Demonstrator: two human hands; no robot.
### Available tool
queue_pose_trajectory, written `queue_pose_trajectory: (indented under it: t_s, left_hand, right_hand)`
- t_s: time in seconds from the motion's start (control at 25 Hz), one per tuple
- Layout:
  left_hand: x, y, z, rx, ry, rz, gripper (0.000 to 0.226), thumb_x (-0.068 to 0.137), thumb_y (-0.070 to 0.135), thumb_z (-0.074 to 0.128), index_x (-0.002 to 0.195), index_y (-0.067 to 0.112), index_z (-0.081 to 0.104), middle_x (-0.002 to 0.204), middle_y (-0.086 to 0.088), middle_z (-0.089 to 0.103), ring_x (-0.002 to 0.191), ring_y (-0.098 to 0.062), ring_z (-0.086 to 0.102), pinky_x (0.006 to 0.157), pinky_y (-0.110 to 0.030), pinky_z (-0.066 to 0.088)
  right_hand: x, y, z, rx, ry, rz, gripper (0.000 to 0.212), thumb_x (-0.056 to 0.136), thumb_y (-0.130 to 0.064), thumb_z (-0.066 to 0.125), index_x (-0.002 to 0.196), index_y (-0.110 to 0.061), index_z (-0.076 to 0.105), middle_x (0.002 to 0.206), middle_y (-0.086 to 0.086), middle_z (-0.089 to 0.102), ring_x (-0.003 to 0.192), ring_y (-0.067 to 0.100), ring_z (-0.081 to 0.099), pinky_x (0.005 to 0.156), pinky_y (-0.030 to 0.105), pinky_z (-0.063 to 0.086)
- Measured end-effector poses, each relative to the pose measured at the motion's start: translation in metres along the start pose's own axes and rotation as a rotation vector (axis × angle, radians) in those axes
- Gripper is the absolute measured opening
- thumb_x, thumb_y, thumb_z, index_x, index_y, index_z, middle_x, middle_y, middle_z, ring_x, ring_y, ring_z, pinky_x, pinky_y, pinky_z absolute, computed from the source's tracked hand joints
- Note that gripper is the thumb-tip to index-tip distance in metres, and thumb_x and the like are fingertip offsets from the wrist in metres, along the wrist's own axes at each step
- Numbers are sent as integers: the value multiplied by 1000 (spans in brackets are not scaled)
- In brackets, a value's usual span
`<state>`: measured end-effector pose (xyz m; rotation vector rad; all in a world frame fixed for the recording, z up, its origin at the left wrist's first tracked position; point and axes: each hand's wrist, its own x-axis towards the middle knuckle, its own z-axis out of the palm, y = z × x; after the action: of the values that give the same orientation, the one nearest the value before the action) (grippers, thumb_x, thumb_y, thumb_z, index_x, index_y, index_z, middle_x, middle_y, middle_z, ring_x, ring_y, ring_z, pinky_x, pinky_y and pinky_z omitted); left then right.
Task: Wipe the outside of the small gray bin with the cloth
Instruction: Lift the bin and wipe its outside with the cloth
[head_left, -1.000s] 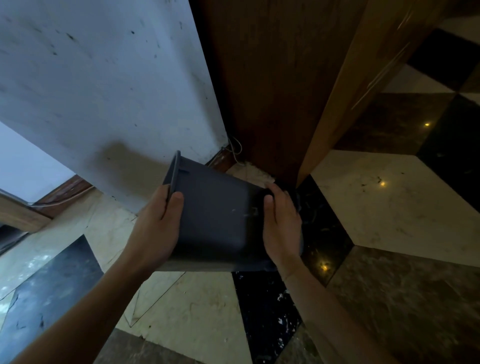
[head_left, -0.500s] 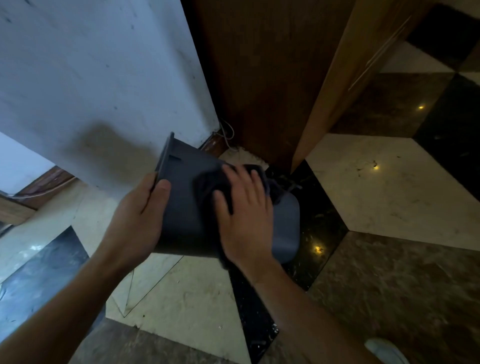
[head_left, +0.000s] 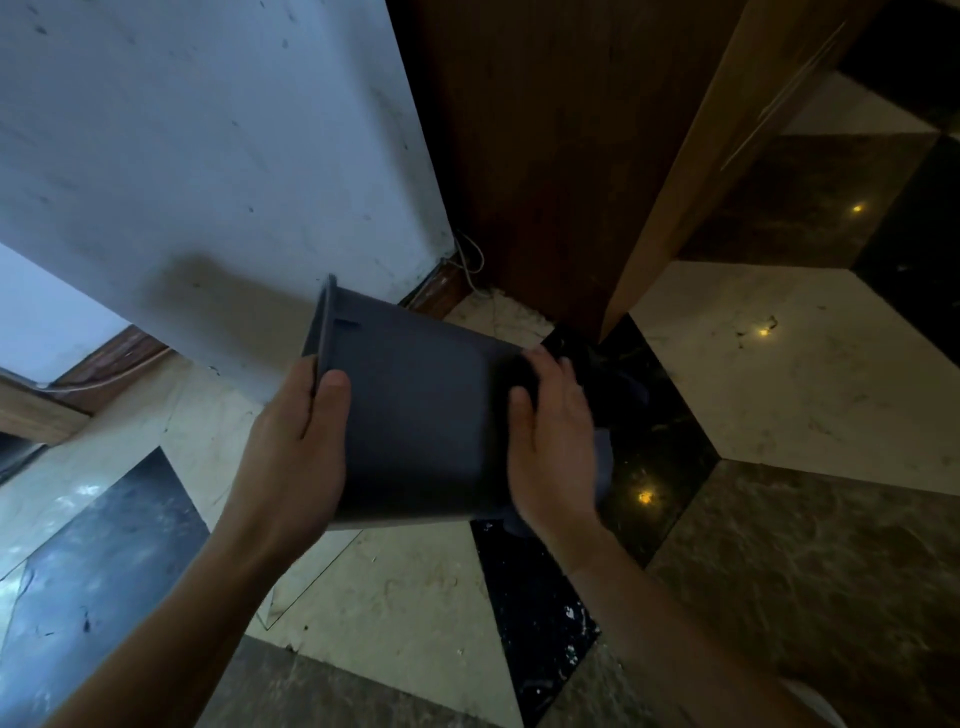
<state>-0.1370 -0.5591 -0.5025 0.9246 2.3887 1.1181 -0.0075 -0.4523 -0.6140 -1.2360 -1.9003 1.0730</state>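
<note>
The floor (head_left: 779, 374) fills most of the view, laid in large cream, black and brown polished stone pieces, with small yellow light reflections on several of them. A pale wall (head_left: 197, 156), marked with dark specks, runs down the left side to a brown skirting (head_left: 111, 358). To its right stands a dark wooden door (head_left: 519, 145) with a lighter wood panel (head_left: 691, 171) angled beside it, and a thin wire (head_left: 470, 260) hangs at the corner where wall and door meet.

The bin (head_left: 415, 415), small and dark gray, is held in the air above the floor at mid-frame, tipped onto its side with its rimmed mouth toward the upper left and its base toward the right. One flat outer side faces the camera.

The left hand (head_left: 291, 447) grips the bin at the rim, thumb pressed on the facing side near the lip and fingers curled round behind the edge. The right hand (head_left: 556, 447), slightly blurred, lies flat and mostly open against the base end of the bin, pressing the cloth (head_left: 613, 389) there. The cloth is dark; only folds of it show beyond the fingers and below the palm. Whether the fingers pinch the cloth or merely press on it cannot be told.
</note>
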Motion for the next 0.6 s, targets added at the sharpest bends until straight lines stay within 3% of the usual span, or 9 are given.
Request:
queue_pose_trajectory:
  t_s: [0.08, 0.16, 0.28, 0.4, 0.52, 0.6]
  left_hand:
    - [1, 9, 8, 39, -28, 51, 24, 101, 38, 31, 88, 31, 51, 83, 8, 61, 69, 6, 57, 54, -24, 39]
    - [0, 14, 12, 3, -53, 59, 27, 101, 38, 30, 85, 36, 53, 76, 4, 65, 68, 1, 62, 52, -23, 45]
    - [0, 7, 5, -77, -34, 35, 31, 99, 42, 31, 80, 43, 56, 81, 19, 67, 70, -2, 65, 55, -26, 47]
    - [-1, -11, -8, -66, 20, -21, 30, 94, 51, 32, 82, 36, 55, 84, 6, 63, 74, -11, 60, 60, -38, 47]
    - [-5, -21, -17, -119, 27, -45, 29, 97, 46, 32, 84, 41, 57, 87, 14, 65, 76, -4, 61, 65, -34, 45]
    - [-9, -23, -19, -149, -1, -51, 27, 96, 46, 33, 86, 45, 58, 89, 20, 66, 78, -2, 62, 67, -33, 44]
  right_hand:
    - [-10, -43, 11, 93, -35, -170, 45, 104, -30, 31, 147, -21, 37, 155, -1, 39, 149, 13, 19, 120, 35, 15]
    - [-21, -74, 22, 147, -92, -312, 46, 105, -32, 28, 150, -22, 31, 158, -2, 35, 150, 11, 14, 121, 34, 11]
    - [-14, -77, 28, 37, -110, -368, 50, 105, -38, 26, 152, -21, 28, 159, -3, 33, 150, 11, 14, 121, 36, 8]
    - [8, -52, 25, -122, -123, -257, 47, 102, -41, 28, 145, -27, 39, 152, -6, 43, 145, 15, 28, 120, 41, 13]
    - [37, -9, 8, -235, -103, -71, 36, 102, -39, 30, 127, -24, 52, 132, 0, 58, 130, 20, 46, 111, 47, 29]
    - [48, 24, -8, -194, -117, 87, 34, 102, -40, 31, 122, -21, 51, 126, 5, 59, 123, 25, 50, 102, 48, 37]
